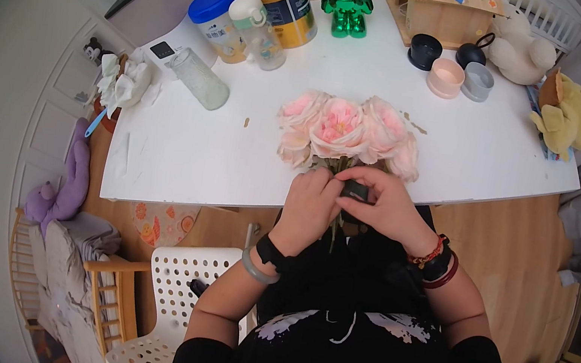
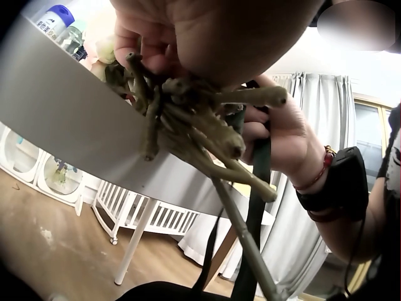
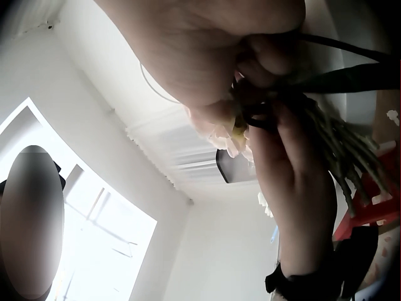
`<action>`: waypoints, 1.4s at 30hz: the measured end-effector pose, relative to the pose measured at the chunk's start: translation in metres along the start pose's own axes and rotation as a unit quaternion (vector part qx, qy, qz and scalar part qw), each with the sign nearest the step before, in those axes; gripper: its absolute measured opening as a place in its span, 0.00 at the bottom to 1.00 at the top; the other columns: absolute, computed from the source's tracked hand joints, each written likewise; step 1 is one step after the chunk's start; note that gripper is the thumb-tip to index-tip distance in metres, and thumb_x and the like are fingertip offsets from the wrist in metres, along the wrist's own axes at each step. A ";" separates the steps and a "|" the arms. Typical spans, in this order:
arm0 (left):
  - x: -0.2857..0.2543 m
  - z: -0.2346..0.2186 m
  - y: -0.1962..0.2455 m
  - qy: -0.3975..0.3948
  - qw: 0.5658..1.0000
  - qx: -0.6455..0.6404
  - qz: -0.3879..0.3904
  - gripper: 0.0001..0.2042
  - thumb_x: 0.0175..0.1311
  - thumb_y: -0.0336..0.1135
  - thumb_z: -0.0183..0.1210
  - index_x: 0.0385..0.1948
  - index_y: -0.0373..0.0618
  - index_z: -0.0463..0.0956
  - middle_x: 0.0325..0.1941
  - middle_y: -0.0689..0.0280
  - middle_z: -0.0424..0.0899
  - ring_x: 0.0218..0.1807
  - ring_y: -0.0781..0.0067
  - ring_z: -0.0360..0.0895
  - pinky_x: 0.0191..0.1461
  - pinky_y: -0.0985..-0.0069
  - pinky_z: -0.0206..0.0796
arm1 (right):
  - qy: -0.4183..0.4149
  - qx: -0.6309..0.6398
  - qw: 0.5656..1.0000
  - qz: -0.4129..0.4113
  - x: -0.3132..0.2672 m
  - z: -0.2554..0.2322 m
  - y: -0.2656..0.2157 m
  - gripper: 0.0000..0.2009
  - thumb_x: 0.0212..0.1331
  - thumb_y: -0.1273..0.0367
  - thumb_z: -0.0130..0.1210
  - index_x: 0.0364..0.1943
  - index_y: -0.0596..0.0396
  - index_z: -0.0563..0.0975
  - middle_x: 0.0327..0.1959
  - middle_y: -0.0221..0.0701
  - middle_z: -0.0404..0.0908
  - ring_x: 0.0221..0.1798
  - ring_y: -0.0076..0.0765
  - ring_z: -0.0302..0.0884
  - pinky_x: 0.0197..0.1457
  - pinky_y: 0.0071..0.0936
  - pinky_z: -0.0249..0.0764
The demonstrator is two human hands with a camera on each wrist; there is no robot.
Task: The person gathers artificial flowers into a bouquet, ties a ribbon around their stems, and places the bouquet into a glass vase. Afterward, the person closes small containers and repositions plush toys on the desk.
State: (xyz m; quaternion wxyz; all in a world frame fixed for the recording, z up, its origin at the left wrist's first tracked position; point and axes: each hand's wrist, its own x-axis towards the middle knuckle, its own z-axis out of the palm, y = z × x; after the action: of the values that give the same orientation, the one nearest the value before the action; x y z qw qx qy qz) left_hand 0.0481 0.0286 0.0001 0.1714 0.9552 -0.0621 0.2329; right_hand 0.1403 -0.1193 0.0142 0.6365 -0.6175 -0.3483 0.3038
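A bunch of pale pink flowers point(image 1: 341, 125) is held at the table's front edge, blooms over the tabletop and stems toward the body. My left hand point(image 1: 308, 207) grips the stems just under the blooms. In the left wrist view the cut green stems point(image 2: 213, 132) fan out below that hand. My right hand point(image 1: 382, 205), close beside the left, pinches a dark green ribbon point(image 1: 356, 190) against the bunch. Lengths of this ribbon point(image 2: 260, 188) hang down past the stems in the left wrist view. The left palm hides part of the grip there.
On the white table point(image 1: 248, 160) stand an empty-looking glass vase point(image 1: 200, 80), a blue-lidded tub point(image 1: 221, 22), a bottle point(image 1: 263, 40), a large can point(image 1: 287, 10), a shiny green figure point(image 1: 343, 0) and small round cups point(image 1: 445, 78). A white chair point(image 1: 196, 273) stands at lower left.
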 end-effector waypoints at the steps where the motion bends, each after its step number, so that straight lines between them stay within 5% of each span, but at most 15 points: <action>1: 0.001 0.000 0.001 0.003 1.000 0.000 -0.004 0.12 0.45 0.30 0.61 0.32 0.43 0.70 0.31 0.60 0.67 0.35 0.57 0.68 0.38 0.65 0.59 | 0.000 -0.001 1.000 0.000 0.000 0.000 0.000 0.13 0.55 0.73 0.58 0.45 0.58 0.75 0.24 0.18 0.71 0.23 0.09 0.62 0.24 0.11 0.60; 8: 0.000 0.008 -0.001 0.015 0.999 -0.042 -0.011 0.13 0.46 0.32 0.59 0.34 0.41 0.70 0.33 0.59 0.68 0.36 0.56 0.68 0.38 0.64 0.59 | -0.010 -0.025 0.999 -0.028 -0.001 0.006 -0.007 0.16 0.52 0.74 0.58 0.47 0.55 0.74 0.18 0.16 0.62 0.17 0.09 0.53 0.20 0.13 0.50; 13: 0.008 -0.009 -0.007 -0.065 0.989 -0.132 -0.010 0.10 0.49 0.32 0.54 0.33 0.39 0.71 0.31 0.58 0.69 0.36 0.54 0.68 0.38 0.64 0.57 | -0.021 -0.019 0.999 -0.033 0.000 0.007 -0.004 0.16 0.53 0.75 0.56 0.48 0.54 0.74 0.18 0.16 0.62 0.18 0.09 0.54 0.20 0.12 0.52; 22: 0.013 -0.016 -0.007 -0.092 0.982 -0.157 -0.039 0.12 0.49 0.34 0.59 0.33 0.38 0.71 0.31 0.58 0.69 0.36 0.55 0.69 0.39 0.64 0.59 | -0.083 0.094 0.991 -0.043 0.005 0.005 0.008 0.17 0.58 0.81 0.47 0.52 0.58 0.68 0.31 0.19 0.67 0.28 0.08 0.60 0.29 0.08 0.59; 28: 0.016 -0.010 -0.002 -0.043 0.985 -0.159 -0.054 0.10 0.46 0.28 0.58 0.31 0.36 0.72 0.30 0.56 0.70 0.33 0.52 0.70 0.35 0.63 0.63 | -0.078 -0.066 0.994 -0.044 -0.002 0.003 -0.015 0.15 0.53 0.77 0.53 0.47 0.53 0.73 0.26 0.22 0.66 0.21 0.10 0.58 0.23 0.13 0.55; 31: 0.015 -0.006 0.001 -0.006 0.981 -0.182 -0.062 0.07 0.46 0.24 0.56 0.29 0.34 0.72 0.29 0.55 0.70 0.32 0.50 0.70 0.34 0.62 0.64 | -0.051 -0.130 0.986 -0.095 -0.005 0.004 -0.022 0.15 0.52 0.76 0.54 0.46 0.52 0.74 0.26 0.27 0.67 0.21 0.20 0.63 0.24 0.19 0.60; 36: 0.014 -0.003 -0.002 0.005 0.985 -0.165 -0.056 0.06 0.48 0.23 0.53 0.29 0.33 0.72 0.29 0.52 0.70 0.32 0.47 0.71 0.35 0.60 0.64 | 0.111 -0.296 0.933 -0.172 -0.023 -0.001 -0.025 0.18 0.48 0.76 0.60 0.46 0.54 0.74 0.34 0.33 0.75 0.33 0.35 0.75 0.34 0.24 0.71; 40: 0.014 -0.003 -0.001 0.007 0.984 -0.164 -0.074 0.07 0.49 0.23 0.52 0.30 0.32 0.71 0.30 0.51 0.71 0.33 0.46 0.70 0.36 0.60 0.64 | 0.108 -0.325 0.931 -0.123 -0.046 -0.028 -0.023 0.14 0.46 0.73 0.61 0.40 0.54 0.76 0.34 0.35 0.78 0.35 0.42 0.78 0.39 0.31 0.73; 42: 0.013 -0.003 -0.001 0.010 0.983 -0.167 -0.076 0.07 0.49 0.23 0.52 0.31 0.32 0.71 0.30 0.51 0.71 0.33 0.46 0.70 0.37 0.60 0.64 | 0.020 -0.376 0.925 -0.046 -0.060 -0.055 -0.026 0.11 0.47 0.68 0.63 0.34 0.56 0.78 0.29 0.35 0.79 0.32 0.43 0.77 0.37 0.32 0.72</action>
State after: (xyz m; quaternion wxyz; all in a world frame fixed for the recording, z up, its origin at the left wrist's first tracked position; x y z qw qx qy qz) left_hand 0.0590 0.0305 0.0083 0.3464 0.9128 -0.0259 0.2150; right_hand 0.1498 -0.2016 0.0362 0.3782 -0.8004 -0.4522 0.1086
